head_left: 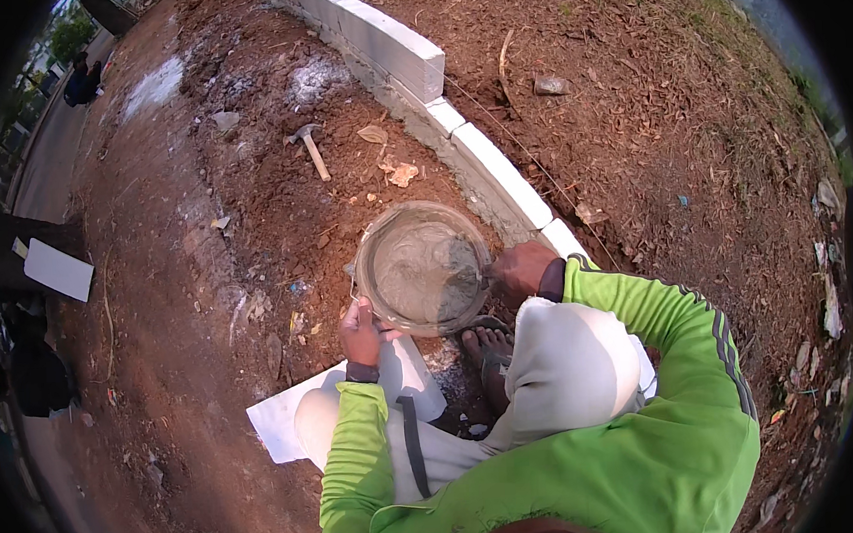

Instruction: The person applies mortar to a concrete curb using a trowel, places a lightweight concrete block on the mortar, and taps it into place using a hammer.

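Note:
A round bucket [361,246] of wet grey mortar [412,258] stands on the soil in front of me. My left hand [361,336] is at its near left side, fingers closed on the rim by the thin wire handle. My right hand [523,269] is a closed fist at the right rim, back of the hand up. What it grips is hidden beneath it. A dark patch, seemingly a shadow, lies over the right part of the mortar. My sandalled foot [490,348] is just below the bucket.
A row of white blocks [499,171] curves along the right, with taller blocks [386,47] farther off. A string [527,150] runs beside it. A hammer [311,153] lies on the soil. White slabs [285,421] are under me. A person [82,80] sits far left.

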A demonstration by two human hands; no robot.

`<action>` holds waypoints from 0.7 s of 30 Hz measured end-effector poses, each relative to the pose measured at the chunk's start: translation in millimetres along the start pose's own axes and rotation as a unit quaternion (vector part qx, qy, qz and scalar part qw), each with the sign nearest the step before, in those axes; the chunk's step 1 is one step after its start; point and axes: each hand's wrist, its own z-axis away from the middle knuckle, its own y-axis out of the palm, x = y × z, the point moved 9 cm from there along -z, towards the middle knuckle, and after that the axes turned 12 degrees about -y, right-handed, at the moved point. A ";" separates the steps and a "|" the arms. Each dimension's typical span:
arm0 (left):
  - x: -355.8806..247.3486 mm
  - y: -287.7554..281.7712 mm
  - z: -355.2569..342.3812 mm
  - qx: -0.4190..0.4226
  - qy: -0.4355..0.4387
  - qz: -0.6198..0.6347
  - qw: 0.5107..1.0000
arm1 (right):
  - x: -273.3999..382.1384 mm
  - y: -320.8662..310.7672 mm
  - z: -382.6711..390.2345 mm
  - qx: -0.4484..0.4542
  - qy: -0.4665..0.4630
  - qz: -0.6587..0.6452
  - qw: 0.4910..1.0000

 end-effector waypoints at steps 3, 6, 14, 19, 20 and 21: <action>-9.4 -3.3 13.4 -0.030 -0.003 -0.008 1.000 | 0.6 -45.4 -0.5 -0.018 0.127 -0.023 0.991; -4.9 -2.0 6.5 -0.026 0.011 -0.006 1.000 | -4.6 -21.2 -0.5 0.009 0.168 0.005 0.986; -5.3 -9.1 6.9 -0.039 0.007 -0.001 0.999 | -13.3 -23.5 -9.0 0.012 0.152 -0.003 0.988; -3.9 -6.9 3.9 -0.035 0.008 -0.013 0.999 | -12.7 6.6 -7.8 0.023 0.063 0.025 0.997; -2.4 -8.5 6.0 -0.037 0.009 -0.011 0.999 | -16.1 -6.3 -4.2 0.012 0.094 0.001 0.996; -2.9 -15.1 12.2 -0.051 0.007 -0.018 0.999 | -10.6 -31.4 -5.4 0.002 0.121 -0.027 0.992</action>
